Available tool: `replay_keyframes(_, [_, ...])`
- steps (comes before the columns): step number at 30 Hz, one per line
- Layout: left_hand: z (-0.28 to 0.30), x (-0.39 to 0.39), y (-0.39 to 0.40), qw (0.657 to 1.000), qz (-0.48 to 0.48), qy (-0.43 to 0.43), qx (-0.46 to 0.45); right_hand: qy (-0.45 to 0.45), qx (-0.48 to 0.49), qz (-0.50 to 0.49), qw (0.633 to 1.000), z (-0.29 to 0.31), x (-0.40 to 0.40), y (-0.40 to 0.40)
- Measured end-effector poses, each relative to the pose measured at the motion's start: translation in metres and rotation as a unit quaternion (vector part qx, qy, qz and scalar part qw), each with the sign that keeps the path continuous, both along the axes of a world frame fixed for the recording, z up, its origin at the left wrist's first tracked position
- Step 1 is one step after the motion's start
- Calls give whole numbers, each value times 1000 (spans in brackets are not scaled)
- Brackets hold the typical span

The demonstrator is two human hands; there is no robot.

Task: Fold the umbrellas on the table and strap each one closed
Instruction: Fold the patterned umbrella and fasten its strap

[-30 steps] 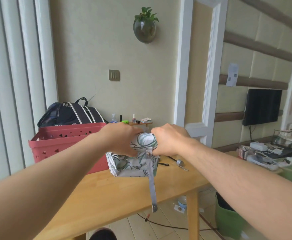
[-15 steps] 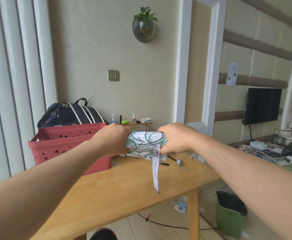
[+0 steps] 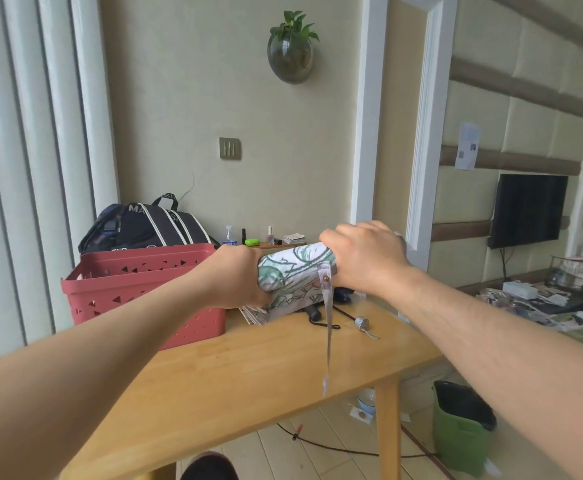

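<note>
A white umbrella with a green leaf print [image 3: 292,271] is rolled into a thick bundle and held above the wooden table [image 3: 234,372]. My left hand [image 3: 236,278] grips its left end and my right hand [image 3: 362,258] grips its right end, higher up, so the roll tilts. Its pale strap [image 3: 328,327] hangs loose from a snap on the canopy, down past the table edge. Loose folds of fabric stick out under the roll beside my left hand. A dark umbrella handle with a silver cap [image 3: 361,322] lies on the table behind the roll.
A red perforated basket [image 3: 137,289] stands on the table's left, a dark backpack [image 3: 144,226] behind it. Small bottles sit on a shelf at the wall. A green bin [image 3: 463,427] stands on the floor at the right, with a cable and bowl nearby.
The hanging fabric has been rolled up tight into a bundle. The roll has risen and tilted, my right hand now higher. The strap swings free below it.
</note>
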State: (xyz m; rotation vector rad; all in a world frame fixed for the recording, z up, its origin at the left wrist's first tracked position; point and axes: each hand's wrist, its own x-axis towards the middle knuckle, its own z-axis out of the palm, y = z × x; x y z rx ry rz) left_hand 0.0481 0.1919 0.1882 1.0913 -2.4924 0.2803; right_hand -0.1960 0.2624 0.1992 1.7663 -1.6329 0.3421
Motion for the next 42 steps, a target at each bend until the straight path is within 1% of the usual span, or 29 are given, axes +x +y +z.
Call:
replay_keyframes(2, [4, -1, 5, 1000, -7, 0, 17, -9, -18, 5, 1000, 5, -2, 4])
replay_keyframes(4, [7, 0, 5, 998, -7, -8, 56, -12, 1, 1, 1000, 7, -2, 7])
replay_keyframes(6, [9, 4, 3, 995, 0, -39, 93, -3, 30, -3, 1000, 3, 2, 9])
replay_keyframes(8, [10, 6, 0, 991, 18, -80, 102, 8, 38, -15, 999, -3, 8, 8])
replay_keyframes(9, [10, 6, -1, 991, 31, -100, 86, 11, 37, -22, 999, -5, 12, 7])
replay_keyframes(11, [11, 0, -3, 991, 42, -122, 19, 8, 36, -37, 999, -7, 20, 6])
replay_keyframes(14, [8, -18, 1, 991, 1, -110, -77, -20, 41, -46, 998, -6, 32, 7])
replay_keyframes(17, [2, -25, 1, 984, 8, -67, -162, -45, 50, -50, 996, -4, 36, 13])
replay_keyframes(19, [-6, -19, -1, 979, 23, -39, -199, -58, 60, -61, 995, -3, 33, 16])
replay_keyframes(21, [-15, -11, -5, 972, 19, -35, -233, -75, 86, -61, 992, -4, 29, 16])
replay_keyframes(24, [-24, -8, -11, 961, 10, -59, -269, -106, 139, -49, 983, -3, 27, 15])
replay_keyframes(26, [-23, -8, -11, 956, 18, -61, -287, -138, 167, -43, 975, -1, 26, 16])
replay_keyframes(29, [-20, -9, -8, 961, 46, -61, -266, -161, 178, -45, 970, -3, 24, 15])
replay_keyframes(33, [-19, -11, -4, 968, 56, -57, -237, -158, 168, -44, 972, -6, 21, 13])
replay_keyframes(34, [-18, -11, -2, 970, 57, -55, -229, -144, 154, -41, 977, -6, 20, 14])
replay_keyframes(37, [-16, -17, 5, 975, 64, -47, -208, -51, 85, -40, 994, -12, 21, 7])
replay_keyframes(38, [-16, -20, 6, 977, 69, -40, -198, -39, 62, -38, 997, -15, 22, 3])
replay_keyframes(42, [-14, -24, 4, 984, 73, 1, -165, -65, -16, -14, 998, -14, 14, -7])
